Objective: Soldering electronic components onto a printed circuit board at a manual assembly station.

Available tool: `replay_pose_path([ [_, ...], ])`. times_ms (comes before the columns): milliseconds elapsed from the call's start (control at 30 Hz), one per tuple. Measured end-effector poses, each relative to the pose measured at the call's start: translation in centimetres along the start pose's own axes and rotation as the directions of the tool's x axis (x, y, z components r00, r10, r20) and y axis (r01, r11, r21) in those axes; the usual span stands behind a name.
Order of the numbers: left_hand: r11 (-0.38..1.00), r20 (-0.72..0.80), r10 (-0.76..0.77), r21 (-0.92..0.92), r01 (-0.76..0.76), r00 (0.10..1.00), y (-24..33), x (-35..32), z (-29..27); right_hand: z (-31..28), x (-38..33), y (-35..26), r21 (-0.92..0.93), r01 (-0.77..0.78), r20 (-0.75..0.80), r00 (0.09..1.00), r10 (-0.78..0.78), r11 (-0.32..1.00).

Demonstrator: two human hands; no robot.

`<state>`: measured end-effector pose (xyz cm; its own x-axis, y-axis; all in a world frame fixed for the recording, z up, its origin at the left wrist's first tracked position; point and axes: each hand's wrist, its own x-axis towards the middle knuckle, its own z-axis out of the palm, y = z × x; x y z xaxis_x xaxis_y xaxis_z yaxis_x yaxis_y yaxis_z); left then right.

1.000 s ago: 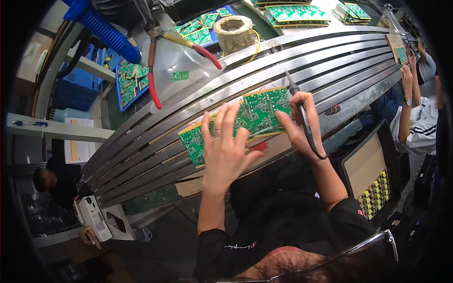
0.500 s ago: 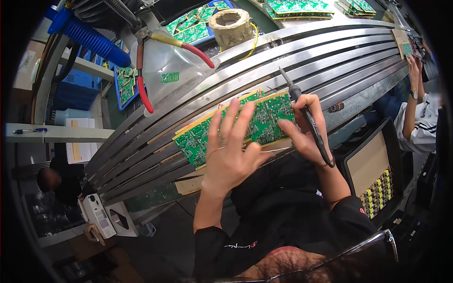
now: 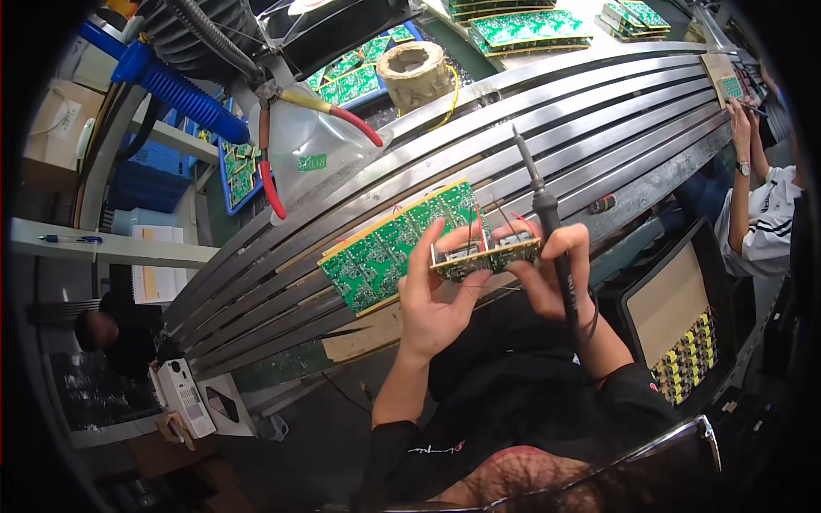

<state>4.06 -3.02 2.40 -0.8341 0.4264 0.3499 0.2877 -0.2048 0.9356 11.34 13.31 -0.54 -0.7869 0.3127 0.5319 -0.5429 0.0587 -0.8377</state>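
Observation:
A small green circuit board (image 3: pixel 484 262) is tilted up between both hands, its edge toward me, with parts and red wires on its far side. My left hand (image 3: pixel 434 299) is closed on the board's left end, fingers behind and thumb below. In my right hand (image 3: pixel 560 282) a black soldering iron (image 3: pixel 545 203) is held with its tip pointing up and away, and the thumb of that hand touches the board's right end. A larger green circuit board panel (image 3: pixel 376 252) lies flat on the metal rails (image 3: pixel 590 111), beyond my left hand.
Red-handled pliers (image 3: pixel 272 192) hang over a clear plastic sheet (image 3: pixel 329 162) at the left. A round tan ring (image 3: pixel 412 75) stands near a blue tray (image 3: pixel 381 85) of boards. Stacked boards (image 3: pixel 530 32) sit at the back. At right are a black case (image 3: pixel 663 299) and a co-worker's hands (image 3: pixel 742 128).
The small board has been lifted off the rails and tilted up, with its parts now showing. Both hands have closed in on its ends; the soldering iron stands more upright.

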Motion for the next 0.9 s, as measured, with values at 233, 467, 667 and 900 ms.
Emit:
replay_pose_path([
  [233, 0.939, -0.038, 0.264, 0.24, -0.247, 0.964, -0.9, -0.8, 1.6, 0.3, -0.3, 0.4, -0.139, 0.198, 0.021, 0.98, -0.197, 0.97],
  [467, 0.81, -0.122, 0.418, 0.499, -0.309, 0.9, -1.4, -0.6, 1.3, 0.4, 1.0, 0.3, -0.319, 0.262, -0.158, 0.933, -0.323, 0.911],
  [667, 0.879, -0.257, 0.253, 0.463, -0.11, 0.933, 0.2, -1.8, -0.4, -3.0, 7.9, 0.1, -0.554, -0.066, -0.363, 0.916, -0.169, 0.83],
  [900, 0.941, -0.302, 0.136, 0.339, -0.027, 0.944, 1.2, -2.0, -0.7, 0.2, 24.2, 3.5, -0.637, 0.134, -0.103, 0.961, -0.256, 0.759],
])
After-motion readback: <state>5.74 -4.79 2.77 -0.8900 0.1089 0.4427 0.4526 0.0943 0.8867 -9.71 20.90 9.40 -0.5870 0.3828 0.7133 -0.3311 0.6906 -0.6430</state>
